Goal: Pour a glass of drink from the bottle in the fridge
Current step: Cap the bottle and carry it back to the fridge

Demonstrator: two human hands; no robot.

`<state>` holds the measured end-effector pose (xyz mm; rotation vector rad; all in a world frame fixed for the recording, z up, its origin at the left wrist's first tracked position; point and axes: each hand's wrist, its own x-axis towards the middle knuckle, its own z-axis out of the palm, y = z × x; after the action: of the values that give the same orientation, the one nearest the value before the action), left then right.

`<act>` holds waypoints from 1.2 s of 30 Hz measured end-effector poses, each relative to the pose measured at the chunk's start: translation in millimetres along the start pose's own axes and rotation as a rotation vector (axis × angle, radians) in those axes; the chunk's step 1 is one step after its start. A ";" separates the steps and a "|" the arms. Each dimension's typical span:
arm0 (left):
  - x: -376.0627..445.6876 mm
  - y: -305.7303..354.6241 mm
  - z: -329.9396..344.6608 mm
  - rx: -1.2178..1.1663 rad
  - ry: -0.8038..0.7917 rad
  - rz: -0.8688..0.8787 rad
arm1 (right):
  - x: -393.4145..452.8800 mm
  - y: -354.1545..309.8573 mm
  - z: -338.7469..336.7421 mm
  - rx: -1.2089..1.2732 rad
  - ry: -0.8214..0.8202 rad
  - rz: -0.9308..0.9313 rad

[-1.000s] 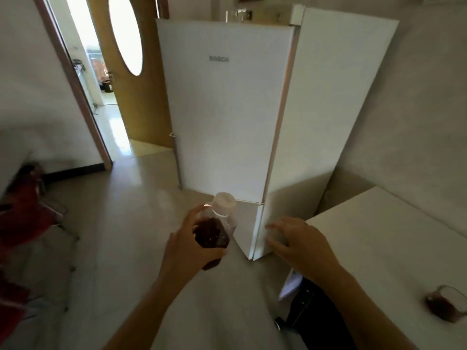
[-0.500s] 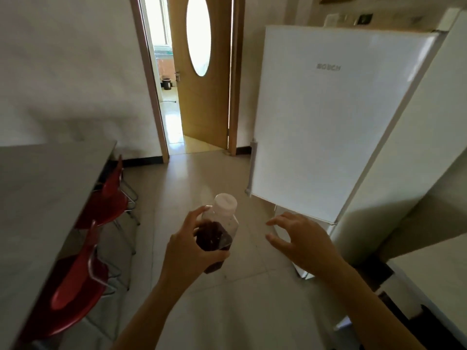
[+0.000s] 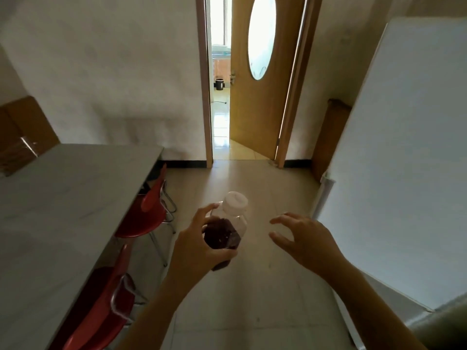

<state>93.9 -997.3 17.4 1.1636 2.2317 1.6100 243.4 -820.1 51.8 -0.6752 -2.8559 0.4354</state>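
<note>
A clear plastic bottle [image 3: 227, 223] with a white cap and dark red-brown drink in its lower part is held upright in front of me by my left hand [image 3: 199, 246], which wraps its body. To the right of the bottle, apart from it, my right hand [image 3: 303, 238] hovers with fingers spread and curled, holding nothing. The white fridge [image 3: 404, 173] stands at the right edge, its door closed. No glass is in view.
A long grey table [image 3: 63, 210] fills the left side, with two red chairs [image 3: 149, 213] tucked along its edge. Beige tiled floor [image 3: 242, 299] runs ahead to a wooden door [image 3: 257, 97] standing ajar. A cardboard box [image 3: 22, 130] sits at the table's far left.
The view has swung left: the fridge slid to the right edge, the counter with the glass left the frame, and the grey table and doorway came in. My right hand left the fridge door.
</note>
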 end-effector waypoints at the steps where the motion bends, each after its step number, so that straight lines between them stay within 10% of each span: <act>1: 16.2 -5.1 -0.8 0.008 0.008 0.015 | 18.0 2.2 1.0 -0.004 -0.008 -0.012; 22: 426.0 -133.2 29.7 0.044 -0.279 0.201 | 356.5 83.7 21.2 0.000 0.088 0.310; 36: 655.7 -136.7 202.7 -0.044 -0.548 0.310 | 494.7 248.8 -1.9 0.018 0.183 0.646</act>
<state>-316.3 -430.3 15.1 1.7486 1.7232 1.2127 -90.6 -379.3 24.0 -1.5459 -2.4037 0.4479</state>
